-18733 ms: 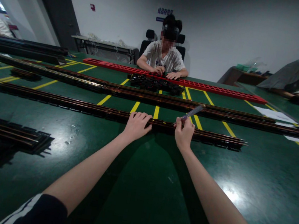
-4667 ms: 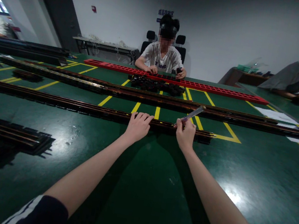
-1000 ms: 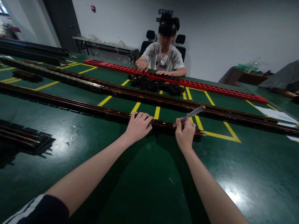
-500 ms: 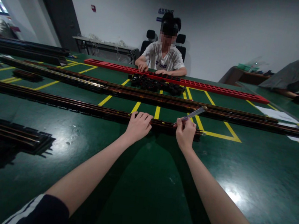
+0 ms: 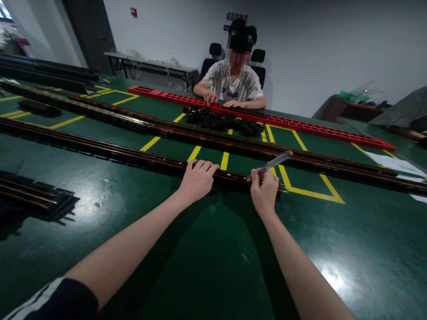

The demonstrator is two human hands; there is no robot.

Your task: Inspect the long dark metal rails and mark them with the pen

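Observation:
A long black rail (image 5: 124, 155) with copper-coloured strips lies crosswise on the green table, running out past the left side of the view. My left hand (image 5: 196, 182) is closed over it near its right end, fingertips curled over the far edge. Small yellow marks show along its top between my hands. In my right hand (image 5: 264, 193) a slim pen (image 5: 276, 161) with a see-through barrel is pinched, slanting up to the right. Its lower tip is at the rail's top, close to the right end; whether it touches is too small to tell.
Beyond lies another bundle of rails (image 5: 201, 137), then a heap of black parts (image 5: 223, 122) and a red slotted frame (image 5: 325, 130) under a co-worker's hands. More black rails (image 5: 8, 188) lie at near left. Paper sheets (image 5: 395, 163) lie at right.
The rail under my hands has shifted slightly left, its right end now nearer my right hand. Across the table, the red frame has slid a little to the right.

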